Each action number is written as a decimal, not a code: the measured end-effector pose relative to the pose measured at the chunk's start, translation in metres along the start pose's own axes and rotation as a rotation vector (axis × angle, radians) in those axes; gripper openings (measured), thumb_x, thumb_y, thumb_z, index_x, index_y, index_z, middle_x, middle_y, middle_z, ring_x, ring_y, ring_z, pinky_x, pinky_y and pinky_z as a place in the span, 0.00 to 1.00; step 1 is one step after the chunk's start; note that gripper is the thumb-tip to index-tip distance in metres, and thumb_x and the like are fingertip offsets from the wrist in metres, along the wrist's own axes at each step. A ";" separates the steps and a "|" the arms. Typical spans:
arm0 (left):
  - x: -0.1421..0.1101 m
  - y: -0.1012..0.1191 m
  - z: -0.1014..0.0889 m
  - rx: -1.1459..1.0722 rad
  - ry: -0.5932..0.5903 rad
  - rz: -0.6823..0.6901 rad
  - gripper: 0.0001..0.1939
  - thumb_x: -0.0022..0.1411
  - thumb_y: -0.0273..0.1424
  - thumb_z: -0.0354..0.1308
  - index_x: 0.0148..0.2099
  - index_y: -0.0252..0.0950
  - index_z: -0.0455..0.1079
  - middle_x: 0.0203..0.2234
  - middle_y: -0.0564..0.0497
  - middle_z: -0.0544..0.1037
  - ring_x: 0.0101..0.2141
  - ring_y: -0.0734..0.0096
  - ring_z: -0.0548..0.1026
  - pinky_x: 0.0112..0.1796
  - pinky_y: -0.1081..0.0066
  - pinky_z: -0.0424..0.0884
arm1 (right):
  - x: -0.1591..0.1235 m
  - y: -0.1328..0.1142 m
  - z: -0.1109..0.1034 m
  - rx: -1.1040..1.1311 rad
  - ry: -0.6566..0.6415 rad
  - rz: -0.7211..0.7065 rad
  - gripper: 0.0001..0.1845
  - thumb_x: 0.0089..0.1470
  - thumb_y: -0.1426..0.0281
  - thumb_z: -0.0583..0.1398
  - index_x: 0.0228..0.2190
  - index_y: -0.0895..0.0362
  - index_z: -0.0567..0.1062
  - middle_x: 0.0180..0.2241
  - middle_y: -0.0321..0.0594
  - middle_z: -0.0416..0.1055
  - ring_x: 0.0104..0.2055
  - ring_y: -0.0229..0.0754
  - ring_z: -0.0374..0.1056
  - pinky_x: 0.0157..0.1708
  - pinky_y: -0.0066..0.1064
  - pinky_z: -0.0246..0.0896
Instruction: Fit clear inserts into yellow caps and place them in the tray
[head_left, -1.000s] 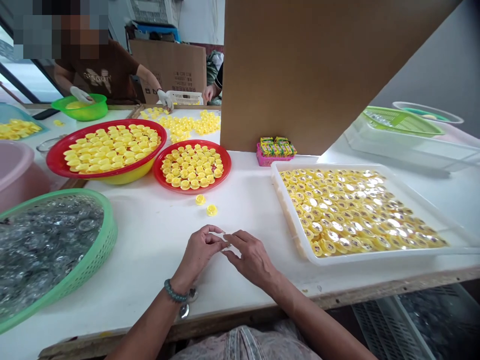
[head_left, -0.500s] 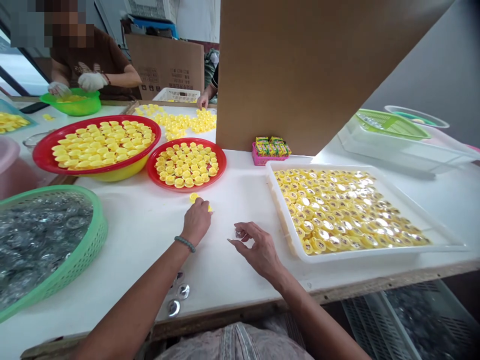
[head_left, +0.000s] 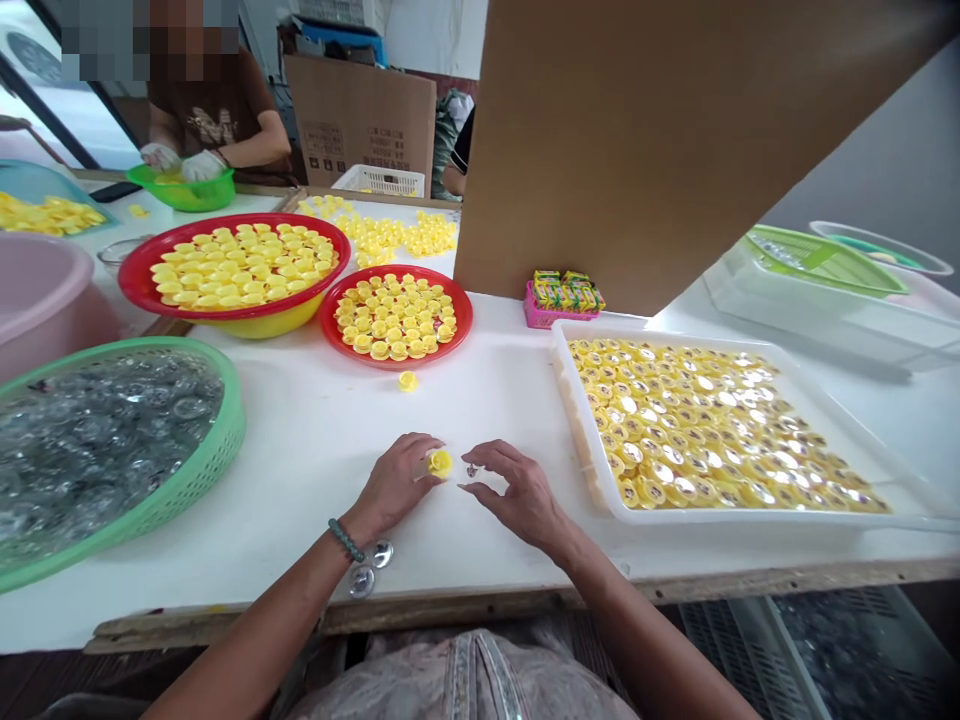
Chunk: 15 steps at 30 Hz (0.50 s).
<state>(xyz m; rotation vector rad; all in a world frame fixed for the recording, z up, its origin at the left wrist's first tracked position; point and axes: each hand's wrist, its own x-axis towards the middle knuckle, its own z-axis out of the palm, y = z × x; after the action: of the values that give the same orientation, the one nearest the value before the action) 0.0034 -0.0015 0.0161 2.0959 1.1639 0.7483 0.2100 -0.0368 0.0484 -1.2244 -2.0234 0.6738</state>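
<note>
Green mesh basket [head_left: 231, 430] at the left hand's nine o'clock, open white tabletop [head_left: 300, 450] between; wooden table edge [head_left: 525, 602] at six. The left hand [head_left: 394, 488] pinches a yellow plastic cup [head_left: 439, 463] at two o'clock. The right hand [head_left: 523, 498] holds a small clear piece [head_left: 472, 470] at ten, the white tray [head_left: 587, 465] at three.

White table [head_left: 300, 420] full of tubs and small yellow cups
On it sit a big red bowl [head_left: 142, 275], a red plate [head_left: 330, 335], a green basket [head_left: 231, 425], a pink tub [head_left: 45, 290], a white tray [head_left: 592, 480] and one yellow cup [head_left: 407, 381] near the red plate.
</note>
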 end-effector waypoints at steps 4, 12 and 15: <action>-0.005 -0.009 0.005 -0.181 0.063 -0.228 0.17 0.51 0.31 0.63 0.45 0.40 0.69 0.38 0.51 0.73 0.32 0.67 0.70 0.31 0.70 0.68 | 0.018 0.011 0.001 -0.125 -0.149 -0.082 0.16 0.51 0.74 0.60 0.43 0.55 0.72 0.40 0.43 0.71 0.41 0.41 0.67 0.39 0.31 0.64; -0.001 -0.025 0.011 -0.404 0.081 -0.228 0.18 0.50 0.26 0.60 0.45 0.41 0.69 0.33 0.54 0.76 0.34 0.69 0.73 0.34 0.72 0.68 | 0.058 0.020 0.014 -0.355 -0.426 -0.235 0.11 0.52 0.77 0.59 0.38 0.56 0.74 0.37 0.41 0.73 0.41 0.40 0.67 0.40 0.29 0.60; 0.002 -0.027 0.012 -0.437 0.079 -0.219 0.17 0.51 0.26 0.59 0.45 0.41 0.69 0.32 0.55 0.77 0.33 0.69 0.73 0.35 0.72 0.68 | 0.063 0.019 0.016 -0.405 -0.488 -0.267 0.10 0.52 0.78 0.58 0.37 0.56 0.74 0.33 0.40 0.73 0.39 0.39 0.67 0.37 0.27 0.58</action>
<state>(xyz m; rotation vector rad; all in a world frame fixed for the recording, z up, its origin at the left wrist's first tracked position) -0.0013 0.0085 -0.0117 1.5661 1.1291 0.8947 0.1876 0.0264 0.0415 -1.0372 -2.7755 0.4746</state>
